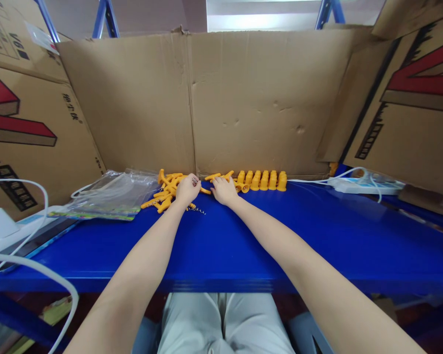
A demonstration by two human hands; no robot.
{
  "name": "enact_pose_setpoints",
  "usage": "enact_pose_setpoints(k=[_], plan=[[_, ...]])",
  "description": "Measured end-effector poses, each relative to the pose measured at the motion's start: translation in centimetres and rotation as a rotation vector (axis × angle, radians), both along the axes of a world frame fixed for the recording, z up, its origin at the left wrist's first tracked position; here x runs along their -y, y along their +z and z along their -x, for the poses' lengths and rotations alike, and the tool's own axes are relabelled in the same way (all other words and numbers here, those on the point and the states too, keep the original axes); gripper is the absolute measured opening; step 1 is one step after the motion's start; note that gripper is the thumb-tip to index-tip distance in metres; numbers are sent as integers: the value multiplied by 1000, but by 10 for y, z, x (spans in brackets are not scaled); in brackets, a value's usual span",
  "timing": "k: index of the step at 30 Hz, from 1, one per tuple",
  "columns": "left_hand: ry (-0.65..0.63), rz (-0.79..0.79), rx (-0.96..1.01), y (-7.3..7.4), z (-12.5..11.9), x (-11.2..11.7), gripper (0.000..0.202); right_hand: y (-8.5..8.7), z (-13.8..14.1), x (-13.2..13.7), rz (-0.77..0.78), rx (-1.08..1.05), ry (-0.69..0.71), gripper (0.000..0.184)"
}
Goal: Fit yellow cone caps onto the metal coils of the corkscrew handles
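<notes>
The left hand [186, 191] curls its fingers around a metal spiral [195, 182], right beside a pile of yellow-handled corkscrews [166, 192] near the back edge of the blue tabletop [221, 241]. The right hand [225, 191], fingers half bent, reaches yellow handles [212, 176]; whether it grips one, I cannot tell. Yellow cups [265, 181] line that edge further right.

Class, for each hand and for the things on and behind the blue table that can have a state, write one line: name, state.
Left hand: curled, metal spiral at its fingers
Right hand: fingers bent, grip unclear
Orange-handled spirals: loosely heaped
Orange cups: most upright in rows, some lying
Plastic bags: lying, overlapping
Cardboard panel: standing upright
</notes>
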State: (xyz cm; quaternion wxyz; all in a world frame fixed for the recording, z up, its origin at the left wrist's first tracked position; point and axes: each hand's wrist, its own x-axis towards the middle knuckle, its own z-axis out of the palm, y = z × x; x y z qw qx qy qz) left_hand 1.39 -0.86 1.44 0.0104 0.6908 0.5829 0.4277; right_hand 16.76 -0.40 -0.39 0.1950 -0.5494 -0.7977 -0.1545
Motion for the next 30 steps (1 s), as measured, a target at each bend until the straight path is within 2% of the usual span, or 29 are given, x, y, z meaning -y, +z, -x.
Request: enact_pose_setpoints(k=[3,7,11,15,19,25,30], plan=[[-18,34,-48,-3,0,-2,7,10,-6,1,-55,4,26,36],[-15,41,-48,-2,-1,-2,9,26,-26,2,-55,-100,-100,39],[-8,-2,61,1,-2,0,9,32,-61,8,-62,-115,-176,44],[-10,-38,160,6,-4,2,9,30,-100,16,29,-117,-264,46],[-20,-58,238,9,-9,4,8,24,-129,21,98,-107,-254,51],[-101,-79,285,8,-15,4,8,9,-140,23,140,-147,-237,51],[-142,-48,279,7,-18,4,9,4,-141,23,122,-154,-192,52]])
